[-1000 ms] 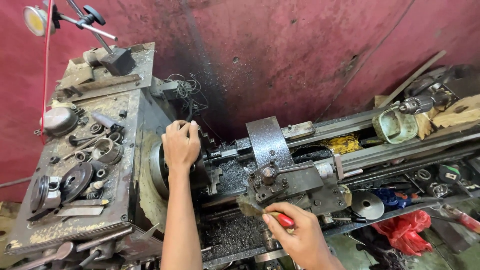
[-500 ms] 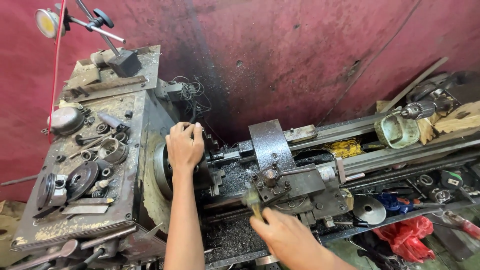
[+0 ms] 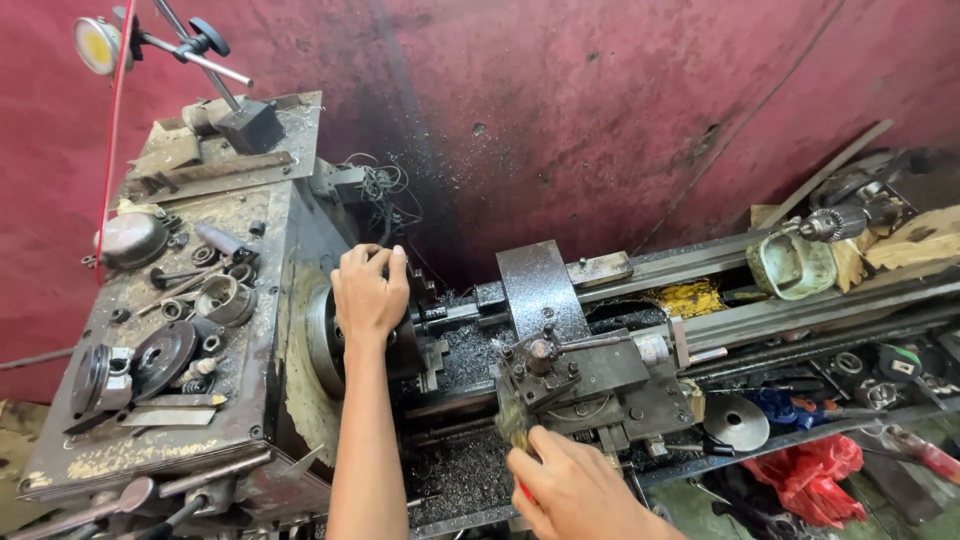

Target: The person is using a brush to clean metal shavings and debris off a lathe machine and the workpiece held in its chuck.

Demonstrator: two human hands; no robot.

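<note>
A: Where was the left hand (image 3: 368,292)?

B: On the lathe chuck (image 3: 325,340), fingers curled over its top edge, palm flat on it. Closed grip round the rim, as far as the view showed.

A: And the right hand (image 3: 565,490)?

B: Low, in front of the chuck and off to its right, just below the tool post (image 3: 545,365). Fist wrapped tight on a brush (image 3: 512,420) w/ a red handle; only a sliver of red showed under the fingers. Bristles stuck up, touching the front-left corner of the carriage (image 3: 600,385).

A: Anything under it?

B: Metal chips (image 3: 460,480) piled in the tray below the chuck, dark and fine.

A: What else was around the chuck?

B: Headstock (image 3: 180,330) to its left, top cluttered w/ gears, rings, small parts. A dial indicator (image 3: 98,45) on a stand stood at the headstock's far corner. Bed rails (image 3: 800,300) ran off to the chuck's right. Far along them sat a green container (image 3: 790,265) and a drill chuck (image 3: 830,225). Red bag (image 3: 815,475) lay below the rails, well apart from both hands.

A: Wall?

B: Dark red wall (image 3: 600,100), behind the chuck, speckled w/ chips.
</note>
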